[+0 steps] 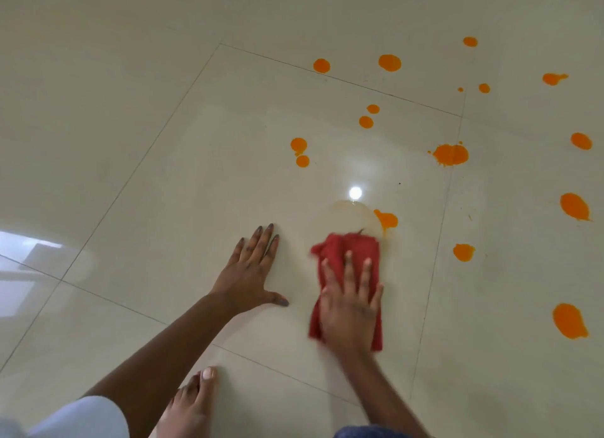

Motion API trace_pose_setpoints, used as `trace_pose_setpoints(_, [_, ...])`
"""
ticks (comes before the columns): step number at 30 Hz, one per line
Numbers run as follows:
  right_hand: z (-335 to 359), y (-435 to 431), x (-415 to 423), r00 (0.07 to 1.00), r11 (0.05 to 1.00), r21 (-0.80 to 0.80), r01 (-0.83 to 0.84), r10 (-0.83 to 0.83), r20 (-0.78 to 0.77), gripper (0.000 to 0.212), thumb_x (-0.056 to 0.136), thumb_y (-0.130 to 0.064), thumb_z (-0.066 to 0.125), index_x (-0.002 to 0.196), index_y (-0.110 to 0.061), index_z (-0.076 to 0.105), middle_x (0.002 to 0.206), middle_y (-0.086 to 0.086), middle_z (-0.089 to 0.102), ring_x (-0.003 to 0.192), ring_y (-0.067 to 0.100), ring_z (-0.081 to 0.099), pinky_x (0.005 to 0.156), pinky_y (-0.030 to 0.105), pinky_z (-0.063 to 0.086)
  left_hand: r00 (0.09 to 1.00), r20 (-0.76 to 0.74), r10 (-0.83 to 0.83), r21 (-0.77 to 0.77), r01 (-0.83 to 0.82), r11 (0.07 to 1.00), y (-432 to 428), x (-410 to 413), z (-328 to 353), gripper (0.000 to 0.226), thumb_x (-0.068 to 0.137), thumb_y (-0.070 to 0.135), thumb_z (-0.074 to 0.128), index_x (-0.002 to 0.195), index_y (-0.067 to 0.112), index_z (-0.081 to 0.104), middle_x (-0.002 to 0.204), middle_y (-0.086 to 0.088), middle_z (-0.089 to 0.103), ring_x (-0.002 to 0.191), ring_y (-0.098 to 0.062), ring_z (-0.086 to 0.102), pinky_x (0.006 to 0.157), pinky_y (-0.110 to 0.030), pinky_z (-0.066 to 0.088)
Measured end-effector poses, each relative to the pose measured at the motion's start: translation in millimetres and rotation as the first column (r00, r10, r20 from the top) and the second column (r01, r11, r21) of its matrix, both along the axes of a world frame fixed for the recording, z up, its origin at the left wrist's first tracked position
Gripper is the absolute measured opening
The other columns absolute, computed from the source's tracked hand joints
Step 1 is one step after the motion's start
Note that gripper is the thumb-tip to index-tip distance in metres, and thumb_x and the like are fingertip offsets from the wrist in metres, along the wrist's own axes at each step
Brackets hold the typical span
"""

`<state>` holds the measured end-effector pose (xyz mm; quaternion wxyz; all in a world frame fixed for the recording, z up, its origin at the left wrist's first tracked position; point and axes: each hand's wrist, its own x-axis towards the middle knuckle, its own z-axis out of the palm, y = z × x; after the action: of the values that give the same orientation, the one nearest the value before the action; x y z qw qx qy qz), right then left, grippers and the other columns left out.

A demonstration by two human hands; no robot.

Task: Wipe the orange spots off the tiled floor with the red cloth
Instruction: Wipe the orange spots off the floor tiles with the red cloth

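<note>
Nearest to the camera, at the bottom centre of the frame, a bare foot [191, 405] stands on the glossy cream tiled floor [163, 176]. A piece of white fabric [88, 418] is in the lower left corner and a bit of blue fabric [362, 432] at the bottom edge, right of centre.

A little above this, right of centre, the red cloth [346, 248] of soft towel fabric lies flat on the floor, folded into a long shape. The right hand [351, 300] lies on top of it, palm down. Its fingers are straight and a little spread and press on the cloth without curling round it. The cloth shows beyond the fingertips and on both sides of the hand, and its left edge is blurred. The right forearm comes up from the bottom edge.

The left hand [251, 271] is just beside the cloth, on its left, and does not touch it. It rests flat on the bare tile with straight fingers close together and the thumb pointing to the right. Its arm runs down to the lower left.

Just above the cloth is a pale wet smear [346, 218], and a half-wiped orange spot [387, 220] sits at its right edge, near the upper right corner of the cloth. Many orange spots [450, 154] are scattered over the upper right and right parts of the frame, well apart from both hands. A round bright reflection of light [355, 192] shines above the smear.
</note>
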<state>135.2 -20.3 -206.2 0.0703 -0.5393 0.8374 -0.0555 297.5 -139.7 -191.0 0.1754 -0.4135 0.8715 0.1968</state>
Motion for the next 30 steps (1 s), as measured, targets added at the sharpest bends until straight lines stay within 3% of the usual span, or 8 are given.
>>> trace_pose_setpoints(5, [-3,-61,11,0.934,0.933,-0.03,-0.357,0.358,-0.002,0.051,0.084,-0.032,0.037,0.135,-0.036,0.045,0.15,0.002,0.034,0.138,0.034,0.028,0.107,0.059,0.023,0.997,-0.006,0.078,0.017,-0.078,0.997,-2,-1,0,0.14,0.037,0.097,0.011,0.139,0.009,-0.024,0.145,-0.003,-0.036,0.137,-0.023,-0.029,0.116,-0.04,-0.009])
trace_pose_setpoints(7, [-4,-95,-21,0.964,0.965,0.016,-0.263,0.263,-0.048,0.051,0.086,-0.033,0.033,0.136,-0.036,0.044,0.15,0.002,0.034,0.139,0.034,0.027,0.108,0.059,0.021,0.997,0.017,0.071,0.003,-0.071,0.997,-5,2,1,0.142,0.031,0.099,-0.001,0.139,0.01,-0.025,0.144,-0.003,-0.038,0.137,-0.023,-0.03,0.115,-0.041,-0.011])
trace_pose_setpoints(12, [-2,-43,-17,0.997,0.998,0.001,0.07,-0.07,-0.011,0.053,0.085,-0.035,0.032,0.137,-0.033,0.043,0.15,0.007,0.033,0.138,0.038,0.024,0.105,0.062,0.024,0.996,0.02,0.084,0.031,-0.085,0.996,-7,1,3,0.134,0.038,0.094,0.008,0.136,0.01,-0.029,0.143,-0.004,-0.039,0.136,-0.024,-0.03,0.114,-0.043,-0.01])
trace_pose_setpoints(15, [-1,-27,23,0.981,0.981,0.022,-0.193,0.192,0.031,0.054,0.084,-0.036,0.035,0.138,-0.035,0.04,0.152,0.005,0.029,0.139,0.036,0.023,0.106,0.06,0.02,0.997,0.025,0.076,0.036,-0.077,0.996,-7,-1,4,0.135,0.037,0.097,0.007,0.134,0.011,-0.031,0.143,-0.005,-0.04,0.136,-0.025,-0.031,0.114,-0.044,-0.011])
trace_pose_setpoints(19, [3,-116,0,0.91,0.909,0.051,-0.414,0.412,0.037,0.05,0.091,-0.035,0.027,0.14,-0.04,0.034,0.156,-0.002,0.019,0.143,0.03,0.012,0.112,0.057,0.014,0.994,0.005,0.107,0.021,-0.107,0.994,-7,2,6,0.128,0.059,0.082,0.043,0.141,0.009,-0.022,0.144,-0.003,-0.036,0.137,-0.023,-0.029,0.114,-0.04,-0.012])
trace_pose_setpoints(22, [-3,-135,-45,0.985,0.98,0.102,-0.173,0.173,0.011,0.053,0.09,-0.036,0.021,0.142,-0.04,0.031,0.156,-0.002,0.017,0.144,0.03,0.007,0.113,0.055,0.008,0.997,0.033,0.067,-0.001,-0.067,0.998,-7,1,9,0.124,0.066,0.077,0.049,0.142,0.009,-0.021,0.14,-0.003,-0.039,0.138,-0.023,-0.028,0.114,-0.041,-0.011])
trace_pose_setpoints(26, [0,-61,-40,0.989,0.99,0.006,0.144,-0.144,0.025,0.054,0.083,-0.036,0.029,0.134,-0.032,0.05,0.148,0.008,0.037,0.136,0.04,0.029,0.103,0.063,0.025,1.0,0.008,-0.012,0.0,0.012,1.0,-1,-21,12,0.121,0.07,0.075,0.049,0.138,0.009,-0.026,0.14,-0.005,-0.04,0.133,-0.023,-0.034,0.112,-0.039,-0.015])
trace_pose_setpoints(30, [2,-45,-25,0.978,0.978,0.021,-0.209,0.208,0.032,0.051,0.084,-0.036,0.037,0.135,-0.036,0.045,0.15,0.004,0.035,0.138,0.036,0.028,0.105,0.06,0.024,0.999,-0.007,-0.033,-0.013,0.033,0.999,2,-52,10,0.117,0.069,0.077,0.044,0.132,0.011,-0.03,0.143,-0.006,-0.036,0.132,-0.022,-0.033,0.108,-0.04,-0.019])
